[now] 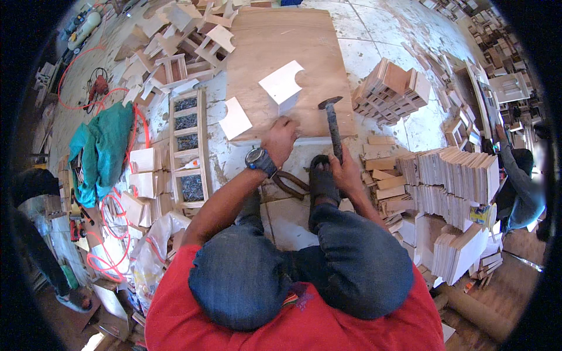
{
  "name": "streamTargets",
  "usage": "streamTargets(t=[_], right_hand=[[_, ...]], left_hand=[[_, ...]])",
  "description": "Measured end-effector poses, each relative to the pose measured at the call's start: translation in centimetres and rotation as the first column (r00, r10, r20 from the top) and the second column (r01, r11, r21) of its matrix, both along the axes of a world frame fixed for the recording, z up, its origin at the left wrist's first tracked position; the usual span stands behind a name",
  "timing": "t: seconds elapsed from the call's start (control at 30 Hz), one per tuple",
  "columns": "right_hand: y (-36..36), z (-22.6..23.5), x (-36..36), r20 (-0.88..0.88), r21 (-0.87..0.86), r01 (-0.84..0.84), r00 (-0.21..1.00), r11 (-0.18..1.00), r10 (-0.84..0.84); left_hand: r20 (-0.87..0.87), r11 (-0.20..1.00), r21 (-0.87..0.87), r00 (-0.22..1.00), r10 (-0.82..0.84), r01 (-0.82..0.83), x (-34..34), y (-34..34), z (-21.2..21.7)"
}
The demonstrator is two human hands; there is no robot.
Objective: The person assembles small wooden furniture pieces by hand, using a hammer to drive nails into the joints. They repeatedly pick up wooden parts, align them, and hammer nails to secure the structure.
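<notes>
My right hand [348, 172] is wrapped round the handle of a hammer [334, 126], its head up and pointing away from me. My left hand [281, 140], a watch on its wrist, rests at the near edge of a plywood board [287, 35] with its fingers curled in; whatever they hold is hidden. Just beyond it, a pale wooden panel with a rounded notch [282, 82] sits raised on the board. A second notched panel [236, 119] lies by the board's left edge. Between my feet are the handles of pincers [291, 184].
A compartmented wooden tray [202, 149] of nails stands left, near a green cloth [105, 146] and red hose [146, 126]. Wooden assemblies [175, 67] pile up far left. Stacked blocks [392, 90] and panels [451, 181] stand right. Another person [521, 187] is at the right edge.
</notes>
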State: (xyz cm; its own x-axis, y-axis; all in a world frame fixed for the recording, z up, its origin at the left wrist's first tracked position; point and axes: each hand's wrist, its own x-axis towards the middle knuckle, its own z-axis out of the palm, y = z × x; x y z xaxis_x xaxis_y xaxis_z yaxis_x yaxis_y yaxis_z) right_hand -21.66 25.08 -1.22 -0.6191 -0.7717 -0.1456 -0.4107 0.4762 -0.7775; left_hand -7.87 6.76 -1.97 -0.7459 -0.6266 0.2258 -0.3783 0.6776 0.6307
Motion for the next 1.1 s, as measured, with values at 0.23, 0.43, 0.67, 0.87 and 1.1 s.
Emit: streamTargets(t=[0.23, 0.43, 0.67, 0.87, 1.1], right_hand=[[0.6, 1.2, 0.5, 0.12, 0.088, 0.022, 0.992, 0.996, -0.033], [0.8, 1.1, 0.0, 0.286, -0.017, 0.006, 0.958, 1.0, -0.001], [-0.3, 4.0, 0.2, 0.147, -0.045, -0.07, 0.986, 0.996, 0.076], [-2.1, 8.7, 0.4, -0.146, -0.234, -0.194, 0.976, 0.952, 0.163], [-3.0, 10.3, 0.2, -0.098, -0.009, -0.23, 0.969, 0.973, 0.228]], left_hand=[[0.386, 0.997, -0.064, 0.922, -0.003, 0.03, -2.9, -0.9, 0.0], [-0.112, 0.988, 0.155, 0.993, 0.027, -0.01, -1.1, -0.2, 4.3], [-0.324, 0.979, 0.021, 0.925, 0.2, -0.204, -4.6, -5.3, 8.1], [-0.322, 0.969, -0.158, 0.938, 0.13, -0.189, -5.0, -6.1, 5.4], [-0.324, 0.98, -0.128, 0.941, 0.102, -0.151, -5.1, -6.4, 5.4]])
